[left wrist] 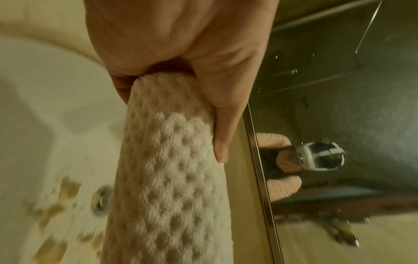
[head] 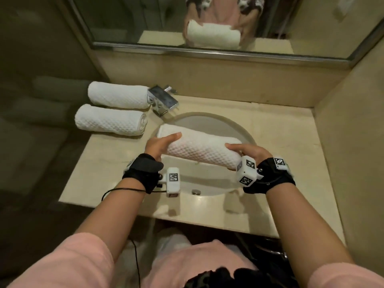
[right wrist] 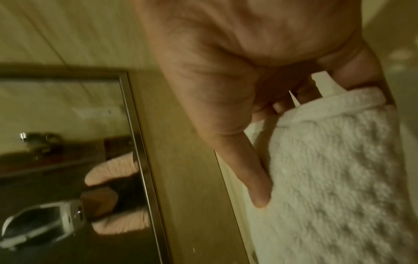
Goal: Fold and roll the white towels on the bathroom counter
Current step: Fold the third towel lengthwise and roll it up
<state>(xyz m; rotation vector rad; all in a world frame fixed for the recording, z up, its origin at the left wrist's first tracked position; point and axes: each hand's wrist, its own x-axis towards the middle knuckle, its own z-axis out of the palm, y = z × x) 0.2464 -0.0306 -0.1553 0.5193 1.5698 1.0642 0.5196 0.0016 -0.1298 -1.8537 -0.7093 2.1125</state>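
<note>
A rolled white waffle-weave towel [head: 199, 146] hangs in the air above the sink basin [head: 209, 183], held by both ends. My left hand [head: 161, 144] grips its left end [left wrist: 167, 142], thumb on top. My right hand [head: 245, 151] grips the right end [right wrist: 334, 160], thumb along the roll and fingers curled under it. Two more rolled white towels lie side by side on the counter at the back left, one [head: 118, 94] behind the other [head: 111, 120].
A chrome faucet [head: 163, 98] stands between the rolled towels and the basin. The beige counter [head: 291, 142] stretches to the right of the basin, closed in by a side wall. A mirror [head: 207, 21] hangs behind. The drain [head: 196, 191] lies near the front.
</note>
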